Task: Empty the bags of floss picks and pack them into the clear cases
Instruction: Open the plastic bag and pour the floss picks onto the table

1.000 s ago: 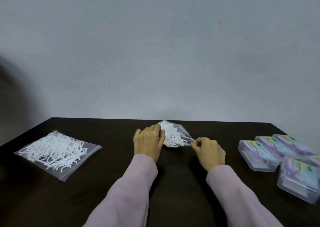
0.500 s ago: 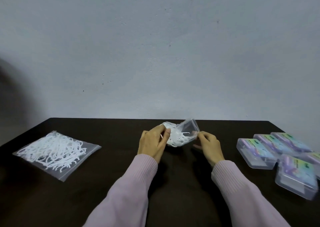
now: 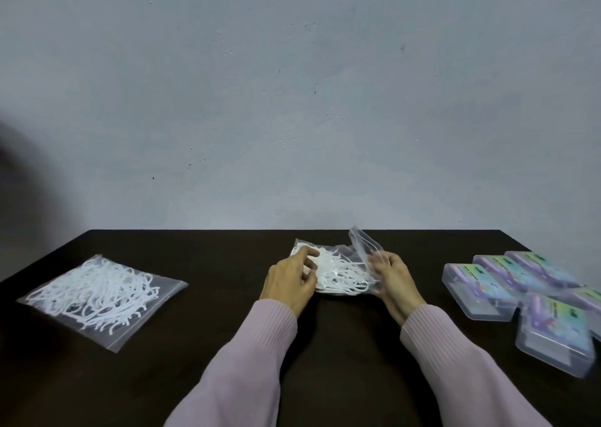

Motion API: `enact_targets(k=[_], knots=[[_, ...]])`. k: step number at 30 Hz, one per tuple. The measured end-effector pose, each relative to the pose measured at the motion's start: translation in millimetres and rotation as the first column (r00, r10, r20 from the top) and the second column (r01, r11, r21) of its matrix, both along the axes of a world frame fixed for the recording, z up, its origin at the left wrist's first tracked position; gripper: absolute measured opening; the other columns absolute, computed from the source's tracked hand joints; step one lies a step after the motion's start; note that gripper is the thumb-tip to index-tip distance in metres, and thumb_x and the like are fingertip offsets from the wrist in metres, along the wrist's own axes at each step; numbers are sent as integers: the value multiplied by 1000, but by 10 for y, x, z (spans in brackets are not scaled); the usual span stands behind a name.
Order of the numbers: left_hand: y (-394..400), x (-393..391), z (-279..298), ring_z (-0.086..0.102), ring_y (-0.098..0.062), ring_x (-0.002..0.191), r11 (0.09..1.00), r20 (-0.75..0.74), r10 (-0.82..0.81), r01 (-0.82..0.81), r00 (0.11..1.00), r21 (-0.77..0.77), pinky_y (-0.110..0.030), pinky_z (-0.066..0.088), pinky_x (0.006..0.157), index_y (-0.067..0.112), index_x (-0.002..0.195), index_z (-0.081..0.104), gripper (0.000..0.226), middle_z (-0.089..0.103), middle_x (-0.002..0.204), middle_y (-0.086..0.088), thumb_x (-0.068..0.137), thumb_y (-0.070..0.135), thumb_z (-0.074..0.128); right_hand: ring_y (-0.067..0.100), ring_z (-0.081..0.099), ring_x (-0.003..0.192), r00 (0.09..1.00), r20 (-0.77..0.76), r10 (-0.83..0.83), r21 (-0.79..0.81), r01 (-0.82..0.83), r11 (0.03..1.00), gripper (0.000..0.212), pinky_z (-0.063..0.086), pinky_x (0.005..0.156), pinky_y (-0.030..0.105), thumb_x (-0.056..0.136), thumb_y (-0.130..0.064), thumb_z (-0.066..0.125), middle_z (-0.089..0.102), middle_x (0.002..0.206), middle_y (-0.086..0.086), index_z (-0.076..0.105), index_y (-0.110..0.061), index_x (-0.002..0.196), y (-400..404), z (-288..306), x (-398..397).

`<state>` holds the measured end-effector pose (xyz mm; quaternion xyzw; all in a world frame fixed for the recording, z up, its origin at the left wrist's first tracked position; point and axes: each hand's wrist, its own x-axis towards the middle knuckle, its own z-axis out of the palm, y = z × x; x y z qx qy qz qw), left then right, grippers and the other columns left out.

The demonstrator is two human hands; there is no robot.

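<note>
Floss picks (image 3: 338, 272), white and tangled, bunched inside a clear zip bag (image 3: 361, 247) at table centre, near the far edge. Bag mouth lifted up and flapped open on the right side, upper flap pinched by the right hand (image 3: 390, 273), fingers curled on the plastic. Left hand (image 3: 291, 280) curled at the bag's left end, fingertips among or on the picks there; hard to tell whether gripping plastic or picks, blurred. Both wrists in pale pink ribbed sleeves (image 3: 260, 345). Well apart to the left, flat on the dark brown table (image 3: 227, 257): a second clear bag (image 3: 97, 293), sealed-looking and full of loose white picks. Off to the right, a cluster of clear cases (image 3: 481, 293) with purple-and-green label inserts, lids down, lying close together and some touching; nearest one (image 3: 553, 335) slightly blurred at the table's right edge. Behind everything, a plain grey-white wall (image 3: 292, 101), with a dark shadow at its left edge.
</note>
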<state>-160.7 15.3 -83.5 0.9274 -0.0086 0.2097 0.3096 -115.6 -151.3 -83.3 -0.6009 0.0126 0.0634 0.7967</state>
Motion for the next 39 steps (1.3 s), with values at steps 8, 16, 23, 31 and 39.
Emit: enact_targets(k=[8, 16, 23, 31, 39], knots=[[100, 43, -15, 30, -12, 132, 995, -32, -18, 21, 999, 98, -37, 19, 111, 39, 138, 32, 81, 34, 140, 9, 71, 50, 74, 20, 62, 78, 994, 26, 103, -43, -101, 994, 18, 53, 52, 25, 93, -1, 46, 57, 100, 9, 47, -13, 105, -19, -41, 10], [123, 74, -71, 5, -23, 144, 949, -419, -35, 161, 907, 270, -54, 2, 116, 37, 148, 5, 121, 15, 156, 3, 55, 68, 75, 23, 62, 85, 982, 156, 107, -205, -74, 976, 26, 50, 64, 32, 93, 7, 41, 63, 96, 6, 37, -19, 94, -78, -93, 39], [127, 81, -25, 31, -19, 130, 966, -182, 40, 8, 982, 258, -42, 23, 113, 24, 146, 21, 109, 39, 140, 2, 60, 62, 76, 21, 62, 99, 956, 230, 179, -393, -77, 916, 28, 53, 67, 26, 93, 2, 44, 61, 115, 9, 64, -17, 89, -106, -142, 109], [235, 50, 52, 21, -22, 130, 887, -48, 65, -36, 997, 461, -46, -1, 118, 25, 148, -4, 121, 27, 131, -4, 63, 58, 75, 17, 60, 104, 929, 330, 166, -305, -61, 950, 29, 54, 79, 28, 94, -2, 44, 64, 114, 3, 65, -22, 99, -73, -57, 42], [151, -19, 84, 13, -27, 136, 775, 45, 181, -170, 983, 608, -48, -9, 116, 22, 141, 19, 83, 21, 137, -8, 77, 58, 59, 9, 67, 87, 916, 316, 249, -331, -139, 933, 29, 52, 60, 17, 97, -3, 39, 65, 110, 7, 64, -9, 109, -16, -42, -31]])
